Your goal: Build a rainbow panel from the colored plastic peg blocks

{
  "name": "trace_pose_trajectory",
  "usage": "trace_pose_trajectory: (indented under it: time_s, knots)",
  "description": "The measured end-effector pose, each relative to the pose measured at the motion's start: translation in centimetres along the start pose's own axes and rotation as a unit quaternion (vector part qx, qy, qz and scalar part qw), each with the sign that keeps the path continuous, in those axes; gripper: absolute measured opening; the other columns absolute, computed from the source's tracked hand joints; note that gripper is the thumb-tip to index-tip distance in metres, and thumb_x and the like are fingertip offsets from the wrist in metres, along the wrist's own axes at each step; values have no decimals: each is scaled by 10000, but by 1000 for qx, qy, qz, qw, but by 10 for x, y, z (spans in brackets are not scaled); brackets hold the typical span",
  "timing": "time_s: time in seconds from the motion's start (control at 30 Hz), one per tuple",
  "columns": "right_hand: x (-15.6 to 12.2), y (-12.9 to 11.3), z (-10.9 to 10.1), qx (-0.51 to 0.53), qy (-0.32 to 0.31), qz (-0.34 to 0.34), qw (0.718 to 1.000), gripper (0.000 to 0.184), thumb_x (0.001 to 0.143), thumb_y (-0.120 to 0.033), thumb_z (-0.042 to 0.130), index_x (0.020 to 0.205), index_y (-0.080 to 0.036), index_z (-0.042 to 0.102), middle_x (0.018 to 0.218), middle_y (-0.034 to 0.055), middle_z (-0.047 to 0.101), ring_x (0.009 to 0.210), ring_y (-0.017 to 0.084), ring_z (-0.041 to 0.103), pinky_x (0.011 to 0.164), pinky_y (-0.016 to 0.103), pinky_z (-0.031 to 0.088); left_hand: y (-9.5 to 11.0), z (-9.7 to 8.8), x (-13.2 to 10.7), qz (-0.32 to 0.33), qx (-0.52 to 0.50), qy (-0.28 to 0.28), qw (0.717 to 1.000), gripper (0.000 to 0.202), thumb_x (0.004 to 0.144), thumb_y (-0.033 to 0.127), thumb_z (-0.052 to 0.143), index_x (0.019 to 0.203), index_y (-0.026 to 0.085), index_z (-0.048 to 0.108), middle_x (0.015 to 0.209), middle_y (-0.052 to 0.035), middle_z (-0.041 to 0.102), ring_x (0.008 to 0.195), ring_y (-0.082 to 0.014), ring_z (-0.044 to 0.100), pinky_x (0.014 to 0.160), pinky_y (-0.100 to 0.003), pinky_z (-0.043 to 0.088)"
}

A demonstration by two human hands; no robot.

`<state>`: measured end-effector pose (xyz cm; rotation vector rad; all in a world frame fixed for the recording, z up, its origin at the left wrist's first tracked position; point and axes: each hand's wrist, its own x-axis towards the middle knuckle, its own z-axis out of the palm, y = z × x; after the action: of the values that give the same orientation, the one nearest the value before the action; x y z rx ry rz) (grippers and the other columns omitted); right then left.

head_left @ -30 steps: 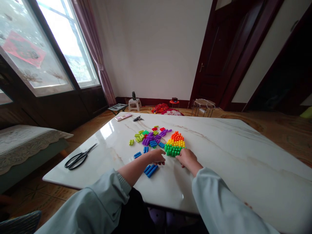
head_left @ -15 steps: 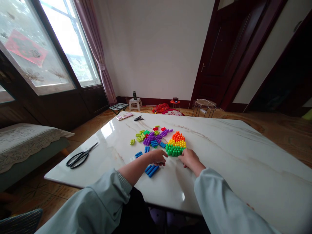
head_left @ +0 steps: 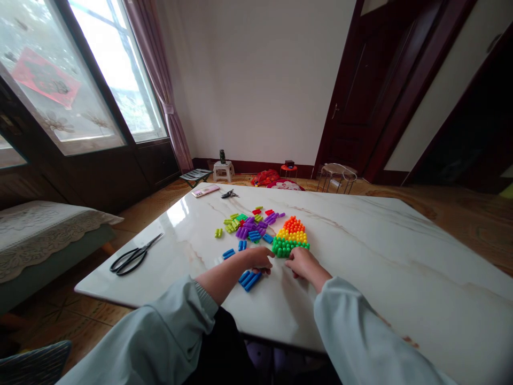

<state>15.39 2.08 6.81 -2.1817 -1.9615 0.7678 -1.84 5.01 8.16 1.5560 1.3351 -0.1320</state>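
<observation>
Beads [head_left: 291,235] stand in orange, yellow, green bands; blue pieces [head_left: 250,281] lie loose. Left hand [head_left: 260,260], right hand [head_left: 302,262]: grip I can't tell.

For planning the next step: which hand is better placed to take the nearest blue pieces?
Probably the left hand: it is beside these blue pieces; the right hand is farther, by green beads.

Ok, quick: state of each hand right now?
Left hand: fingers partly curled near the round green pieces; cannot tell if holding anything.
Right hand: fingers curled, close to them; cannot tell if holding anything.
</observation>
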Motion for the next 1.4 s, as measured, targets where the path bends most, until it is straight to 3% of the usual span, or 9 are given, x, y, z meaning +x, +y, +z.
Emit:
trace_pose_trajectory:
  time_s: [0.2,0.5,0.63,0.73,0.87,1.0,1.17,1.3,1.4]
  knots:
    - [0,2,3,20,-19,-28,999,129,745,-243,616,820,-191,707,532,16,643,496,136,609,537,214,440,-2,3,4,31,7,-15,999,663,734,135,607,1366,289,480,636,24,679,472,-96,518,452,-172,375]
    - [-1,2,4,38,-44,-33,998,472,729,-227,637,1200,-237,612,559,-15,652,533,144,643,583,230,460,-4,4,5,41,5,-12,999,765,733,154,638,1431,293,359,601,45,657,482,-106,522,488,-186,391]
    - [-4,-2,-3,50,-26,-49,997,297,748,-253,628,1033,-191,687,555,-6,649,536,132,634,571,214,447,2,1,-1,50,-134,-18,990,478,870,399,585,1288,187,492,638,-3,665,465,-83,526,487,-179,412]
    - [-7,-7,-11,87,42,-98,991,138,769,-237,609,847,-182,709,663,10,692,600,120,644,606,202,452,6,-2,-5,61,-275,-22,959,579,894,593,451,1231,125,489,683,-63,674,561,-127,621,566,-229,504]
    - [-12,-17,-16,116,83,-184,972,161,701,-231,685,859,-204,706,843,13,725,746,146,664,662,206,460,8,-1,-6,105,-372,-59,920,679,842,677,452,1138,74,549,734,-94,670,655,-157,665,734,-306,559]
    - [-15,-23,-14,91,86,-182,975,274,650,-225,724,921,-197,702,891,26,724,820,173,662,688,217,454,8,1,-6,121,-387,-77,911,736,783,721,493,1132,77,562,769,-93,668,674,-160,662,760,-333,558]
    - [-14,-21,-13,81,52,-168,981,158,677,-254,701,822,-192,707,814,22,721,794,177,663,654,223,443,11,0,-9,138,-388,-66,909,691,766,705,544,1125,116,588,842,-78,670,675,-130,638,758,-319,547]
    - [-11,-21,-10,117,93,-151,977,221,615,-261,754,806,-188,668,804,14,711,763,168,653,640,224,448,14,2,-11,159,-391,-52,905,615,789,659,567,1073,117,618,881,-79,679,679,-112,627,772,-303,540]
    - [-9,-18,-10,167,78,-156,970,189,628,-217,731,779,-183,623,743,-7,691,679,135,639,592,205,442,13,3,-8,171,-373,-49,910,590,801,648,561,1029,108,627,849,-77,685,681,-121,643,770,-305,538]
